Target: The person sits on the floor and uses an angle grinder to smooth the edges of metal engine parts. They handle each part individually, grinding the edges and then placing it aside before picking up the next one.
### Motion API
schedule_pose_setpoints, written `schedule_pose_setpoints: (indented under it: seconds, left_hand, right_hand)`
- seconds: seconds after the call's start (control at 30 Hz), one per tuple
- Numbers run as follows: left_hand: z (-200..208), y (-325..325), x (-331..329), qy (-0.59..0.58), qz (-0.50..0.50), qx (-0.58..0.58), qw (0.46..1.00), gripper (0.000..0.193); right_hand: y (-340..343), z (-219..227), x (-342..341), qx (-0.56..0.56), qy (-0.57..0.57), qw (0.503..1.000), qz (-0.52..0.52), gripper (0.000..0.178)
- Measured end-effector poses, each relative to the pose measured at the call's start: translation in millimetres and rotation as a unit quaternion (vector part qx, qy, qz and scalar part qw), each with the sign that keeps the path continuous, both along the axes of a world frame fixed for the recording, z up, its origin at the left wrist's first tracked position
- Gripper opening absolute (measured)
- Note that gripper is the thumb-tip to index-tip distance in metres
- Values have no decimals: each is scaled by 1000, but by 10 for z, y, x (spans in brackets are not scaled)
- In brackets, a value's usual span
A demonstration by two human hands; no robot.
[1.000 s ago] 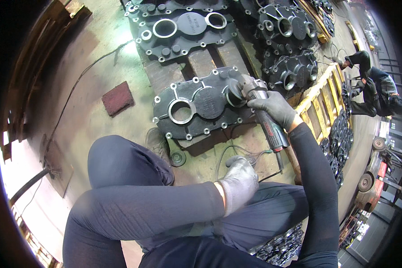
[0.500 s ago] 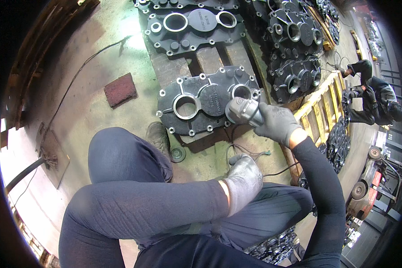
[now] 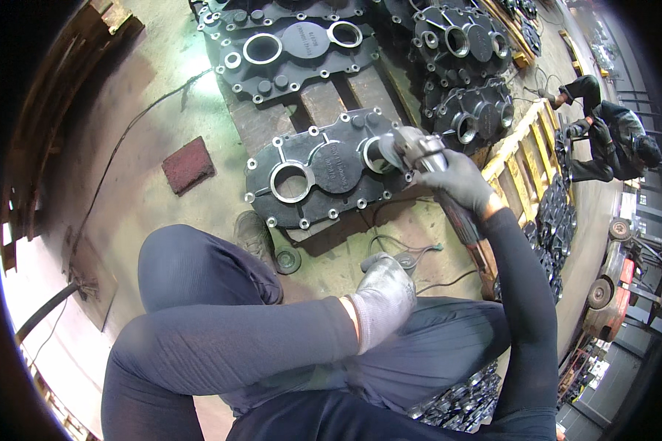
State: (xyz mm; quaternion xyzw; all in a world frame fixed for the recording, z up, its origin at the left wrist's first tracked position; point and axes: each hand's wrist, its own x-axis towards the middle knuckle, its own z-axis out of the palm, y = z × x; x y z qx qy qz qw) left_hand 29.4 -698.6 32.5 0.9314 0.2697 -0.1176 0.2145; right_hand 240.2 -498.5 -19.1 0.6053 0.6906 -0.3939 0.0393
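My right hand [image 3: 460, 181], in a grey glove, is wrapped round the body of an angle grinder [image 3: 421, 152]. The grinder's head is tilted at the right-hand ring of a black cast metal cover [image 3: 338, 167]; whether its disc touches the ring cannot be made out. This cover has two bare-metal bored rings and bolt holes along its rim, and lies on a wooden pallet [image 3: 270, 126]. Gloved as well, my left hand [image 3: 386, 298] rests by my bent leg with its fingers curled in. What they hold, if anything, is hidden. A small dark round piece [image 3: 404, 261] shows beside them.
Another cover [image 3: 294, 55] lies farther back on the pallet, with stacked castings [image 3: 469, 110] at right. A reddish-brown pad [image 3: 188, 165] and a round disc [image 3: 287, 260] are on the floor. Cables [image 3: 390, 239] trail near my left hand. A person [image 3: 614, 132] bends over beyond a yellow pallet [image 3: 522, 160].
The grinder has turned in my right hand, so its body now points down toward me and its head sits at the right ring's edge. The whole view has shifted slightly.
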Motion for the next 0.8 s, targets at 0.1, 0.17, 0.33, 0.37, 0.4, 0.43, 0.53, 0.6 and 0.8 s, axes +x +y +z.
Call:
schedule_pose_setpoints:
  seconds: [0.1, 0.17, 0.33, 0.37, 0.4, 0.43, 0.53, 0.6, 0.8]
  left_hand:
    - [-29, 116, 37, 6, -35, -73, 997, 16]
    - [-92, 39, 10, -32, -12, -45, 998, 16]
    - [-83, -87, -105, -49, 9, -16, 999, 14]
    - [-48, -89, -103, -37, 5, -21, 999, 14]
    - [-4, -88, -91, -29, -2, -24, 999, 14]
    - [-2, -97, -95, -40, -10, -20, 999, 14]
    - [34, -143, -127, -59, -31, 9, 998, 13]
    - [83, -201, -194, -48, -35, 51, 997, 13]
    - [257, -47, -419, -60, -7, 43, 997, 19]
  right_hand:
    - [178, -159, -48, -26, 23, 999, 3, 69]
    - [192, -276, 24, -37, 35, 998, -27, 60]
    - [-221, -208, -7, -152, 168, 951, -210, 43]
    - [-341, -211, -26, -160, 176, 941, -242, 45]
    - [-468, -188, -9, -164, 182, 929, -277, 47]
    - [-603, -255, -23, -180, 229, 896, -335, 51]
    - [-1027, -379, -91, -166, 289, 848, -411, 54]
    - [-1271, -509, -286, -172, 310, 831, -429, 61]
    - [-1747, -743, -811, -132, 365, 756, -526, 53]
